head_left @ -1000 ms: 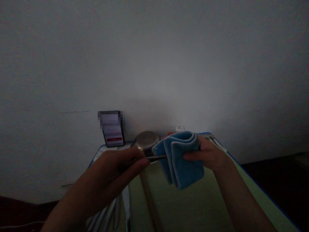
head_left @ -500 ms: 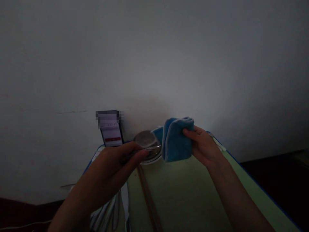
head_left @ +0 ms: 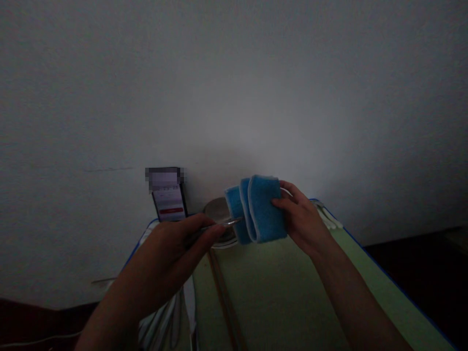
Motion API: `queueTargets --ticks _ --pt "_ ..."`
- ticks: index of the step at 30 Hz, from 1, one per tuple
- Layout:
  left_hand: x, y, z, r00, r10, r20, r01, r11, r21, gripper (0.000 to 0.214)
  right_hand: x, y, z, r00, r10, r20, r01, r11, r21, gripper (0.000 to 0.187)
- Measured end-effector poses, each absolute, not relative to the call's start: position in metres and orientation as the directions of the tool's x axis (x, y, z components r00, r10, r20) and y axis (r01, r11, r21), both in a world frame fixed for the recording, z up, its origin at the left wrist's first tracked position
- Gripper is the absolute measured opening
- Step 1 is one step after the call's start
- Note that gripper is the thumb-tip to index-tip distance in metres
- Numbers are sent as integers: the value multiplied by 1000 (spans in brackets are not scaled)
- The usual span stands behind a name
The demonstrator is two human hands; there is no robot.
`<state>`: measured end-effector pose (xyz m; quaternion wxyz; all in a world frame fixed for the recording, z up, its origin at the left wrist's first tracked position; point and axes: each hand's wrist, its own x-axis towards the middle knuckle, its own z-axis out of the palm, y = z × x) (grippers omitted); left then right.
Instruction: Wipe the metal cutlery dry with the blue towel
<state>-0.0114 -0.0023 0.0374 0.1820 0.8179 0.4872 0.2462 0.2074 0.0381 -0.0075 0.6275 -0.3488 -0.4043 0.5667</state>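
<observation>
My left hand [head_left: 183, 248] is closed around a thin, shiny metal utensil [head_left: 232, 222], its tip pointing right; the rest is hidden in my fingers, so I cannot tell its exact kind. Folded in layers, a blue cloth [head_left: 267, 209] with pale edging is pinched between the thumb and fingers of my right hand [head_left: 303, 217]. The utensil's tip overlaps the cloth's left folds. Behind both hands stands a round metal bowl [head_left: 216, 208], partly covered by the cloth and my left fingers.
A phone [head_left: 170, 197] leans against the wall behind the table [head_left: 288, 292]. Two brown chopsticks [head_left: 224, 297] lie lengthwise. A table knife [head_left: 189, 302] and several pale-handled utensils [head_left: 161, 324] lie near my left forearm. More utensils [head_left: 329, 218] lie at the right edge.
My right hand has shifted the cloth slightly left, and its folds have spread so that its left part meets the utensil's tip. My left hand stays nearly still.
</observation>
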Motion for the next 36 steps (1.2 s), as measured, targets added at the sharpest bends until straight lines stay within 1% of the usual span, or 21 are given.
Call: queueTargets --ticks 3,8,10,14,17,18,20,21,22,24,26,28,30,32,34,36 --pt "-11 -2 37 397 887 237 704 -460 540 28 209 39 -8 30 997 71 -456 77 -887 25" --pt "-9 -2 37 417 873 251 696 -485 530 30 210 39 -8 -16 995 95 -367 82 -926 17" --pt "-9 -2 37 417 871 258 703 -489 517 30 209 38 -7 -54 992 114 -394 83 -915 18" --pt "-10 -2 38 397 880 260 715 -474 514 31 209 36 -3 -145 969 202 -519 99 -849 18" --pt "-9 -2 39 382 885 267 712 -466 525 31 210 34 -1 -173 957 234 -543 105 -833 25" --pt "-9 -2 38 380 885 267 712 -465 527 31 210 34 -2 -162 960 227 -517 113 -848 22" --pt "-8 -3 38 374 889 264 719 -458 523 32 209 34 -3 -109 975 192 -443 125 -888 8" --pt "-8 -2 38 370 891 264 723 -454 520 31 209 35 -4 -80 982 170 -407 123 -905 9" --pt "-7 -2 38 369 891 266 725 -455 518 31 208 35 -5 -57 987 151 -378 118 -918 16" --pt "-7 -2 38 371 888 271 723 -459 516 31 207 37 -6 -29 992 122 -369 103 -924 22" --pt "-7 -2 38 372 886 277 718 -464 519 32 207 38 -6 -57 994 98 -432 64 -900 29" --pt "-7 -2 37 367 887 282 713 -462 527 34 209 39 -5 -142 986 86 -534 -3 -846 35" --pt "-8 -1 36 357 888 289 711 -459 533 35 213 38 -4 -230 968 99 -595 -59 -802 31" --pt "-9 -1 35 356 887 294 703 -461 542 34 218 37 -5 -292 951 104 -562 -82 -823 28" --pt "-10 0 34 357 887 294 692 -463 555 32 223 36 -7 -346 936 74 -447 -95 -889 31" --pt "-10 0 34 364 886 285 686 -463 561 30 225 36 -9 -373 927 44 -330 -88 -940 30"
